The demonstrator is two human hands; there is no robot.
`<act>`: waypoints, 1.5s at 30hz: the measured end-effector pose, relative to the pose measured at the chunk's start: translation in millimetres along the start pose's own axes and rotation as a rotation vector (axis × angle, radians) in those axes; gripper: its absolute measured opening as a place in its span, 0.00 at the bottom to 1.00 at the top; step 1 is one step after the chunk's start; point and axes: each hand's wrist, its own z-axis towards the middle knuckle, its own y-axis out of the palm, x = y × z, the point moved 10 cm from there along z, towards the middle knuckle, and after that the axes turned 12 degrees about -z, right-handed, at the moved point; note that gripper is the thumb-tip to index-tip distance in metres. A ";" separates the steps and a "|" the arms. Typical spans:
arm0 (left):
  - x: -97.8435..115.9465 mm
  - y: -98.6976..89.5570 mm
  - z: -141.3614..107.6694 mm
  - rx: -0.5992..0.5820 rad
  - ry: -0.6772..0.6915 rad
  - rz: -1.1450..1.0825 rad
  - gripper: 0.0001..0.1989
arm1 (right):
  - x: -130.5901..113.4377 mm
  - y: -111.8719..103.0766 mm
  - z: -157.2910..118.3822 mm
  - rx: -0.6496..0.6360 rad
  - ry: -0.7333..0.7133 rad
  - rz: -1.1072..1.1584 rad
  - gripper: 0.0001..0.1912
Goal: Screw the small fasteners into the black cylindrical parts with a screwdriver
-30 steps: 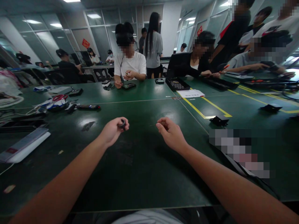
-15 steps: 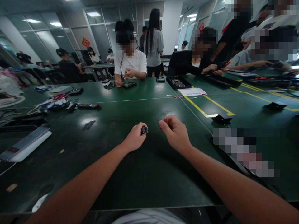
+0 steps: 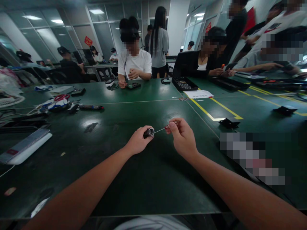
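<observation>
My left hand (image 3: pixel 137 141) is wrapped round a short black cylinder (image 3: pixel 146 134), whose round, pale-rimmed open end faces right. Thumb and fingers of my right hand (image 3: pixel 184 136) pinch the reddish handle of a thin screwdriver (image 3: pixel 160 130). Its slim metal shaft points left, and the tip meets the cylinder's open end; whether it goes inside is too small to tell. Both hands are just above the green table (image 3: pixel 134 185). Most of the screwdriver's handle is hidden by my fingers.
On the left lie a dark pen-like tool (image 3: pixel 91 107), red-handled scissors (image 3: pixel 61 97) and a phone-like slab (image 3: pixel 26 145). Small black parts (image 3: pixel 229 123) and a white paper (image 3: pixel 198 94) are to the right. Across the table a person (image 3: pixel 134 64) handles a dark device.
The screwdriver has swung up from pointing down-left to nearly level, and its tip has reached the cylinder's open end. My right hand has shifted slightly right. The left hand keeps its grip.
</observation>
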 end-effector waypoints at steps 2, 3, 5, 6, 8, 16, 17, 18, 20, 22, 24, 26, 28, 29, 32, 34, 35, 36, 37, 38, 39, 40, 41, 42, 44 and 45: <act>1.1 -0.6 -0.4 -0.002 -0.003 -0.014 0.12 | -1.0 -6.9 0.7 0.059 -0.021 0.015 0.10; 1.1 -0.7 -0.5 -0.003 -0.006 -0.021 0.12 | -1.5 -9.3 0.9 0.080 -0.031 0.011 0.10; -0.3 -0.9 -0.7 -0.002 -0.017 -0.030 0.12 | -3.2 -8.0 1.2 0.068 -0.052 -0.024 0.10; -1.3 -0.9 -0.6 -0.001 -0.021 -0.029 0.13 | -4.4 -4.7 1.1 0.038 -0.064 -0.054 0.09; -2.9 -0.9 -0.3 0.004 -0.022 -0.016 0.13 | -6.9 3.3 -0.1 -0.033 -0.083 -0.121 0.09; 0.9 -1.7 -0.9 0.008 -0.009 0.007 0.13 | -14.4 2.9 -4.1 -0.032 -0.124 -0.198 0.09; 1.4 -1.9 -1.1 0.011 -0.009 0.008 0.13 | -15.0 0.8 -4.2 -0.013 -0.127 -0.184 0.09; 1.7 -2.0 -1.1 0.013 -0.005 0.004 0.13 | -15.5 -1.6 -4.4 0.011 -0.129 -0.169 0.09; 1.9 -2.0 -1.0 0.018 0.013 -0.010 0.13 | -17.1 -4.4 -4.7 0.041 -0.135 -0.164 0.09; 0.9 -2.0 -0.7 0.023 0.030 -0.021 0.13 | -19.6 -2.4 -4.8 0.027 -0.147 -0.199 0.09; -0.8 -2.0 -0.3 0.025 0.039 -0.036 0.13 | -21.6 1.8 -4.7 -0.009 -0.161 -0.234 0.08; -2.6 -2.1 0.0 0.025 0.035 -0.060 0.13 | -22.2 3.8 -4.6 -0.027 -0.169 -0.242 0.08; -2.9 -2.7 0.1 0.028 0.034 -0.082 0.14 | -21.4 3.6 -4.5 -0.028 -0.167 -0.238 0.08; -2.7 -3.1 0.1 0.031 0.033 -0.086 0.14 | -20.7 3.6 -4.4 -0.029 -0.164 -0.236 0.08; -2.0 -4.2 0.1 0.037 0.034 -0.089 0.14 | -20.7 4.3 -4.5 -0.041 -0.164 -0.227 0.08; -2.6 -5.1 -0.1 0.044 0.033 -0.094 0.14 | -23.2 5.5 -4.7 -0.054 -0.177 -0.223 0.08; -3.2 -5.8 -0.2 0.049 0.034 -0.097 0.14 | -24.6 6.3 -4.8 -0.062 -0.183 -0.227 0.08; -4.0 -6.2 -0.2 0.054 0.033 -0.099 0.14 | -25.7 7.0 -5.0 -0.072 -0.186 -0.234 0.07; -4.9 -6.6 -0.2 0.058 0.032 -0.101 0.14 | -26.5 7.8 -5.1 -0.083 -0.186 -0.244 0.07; -5.6 -7.0 -0.2 0.062 0.032 -0.106 0.14 | -26.9 8.6 -5.4 -0.095 -0.186 -0.255 0.08; -5.9 -7.3 -0.2 0.066 0.035 -0.110 0.15 | -27.1 9.3 -5.8 -0.105 -0.186 -0.259 0.08; -5.9 -7.5 -0.2 0.069 0.039 -0.112 0.15 | -27.1 9.6 -6.1 -0.113 -0.186 -0.254 0.09; -5.5 -7.6 -0.3 0.071 0.042 -0.109 0.15 | -26.9 9.2 -6.4 -0.112 -0.185 -0.244 0.10; -4.9 -7.8 -0.4 0.073 0.045 -0.100 0.15 | -26.6 8.1 -6.5 -0.104 -0.183 -0.235 0.11; -3.6 -8.0 -0.7 0.076 0.042 -0.066 0.15 | -26.3 4.4 -6.1 -0.066 -0.177 -0.241 0.14; -3.1 -8.0 -0.9 0.076 0.036 -0.047 0.15 | -26.6 2.5 -5.8 -0.044 -0.176 -0.261 0.16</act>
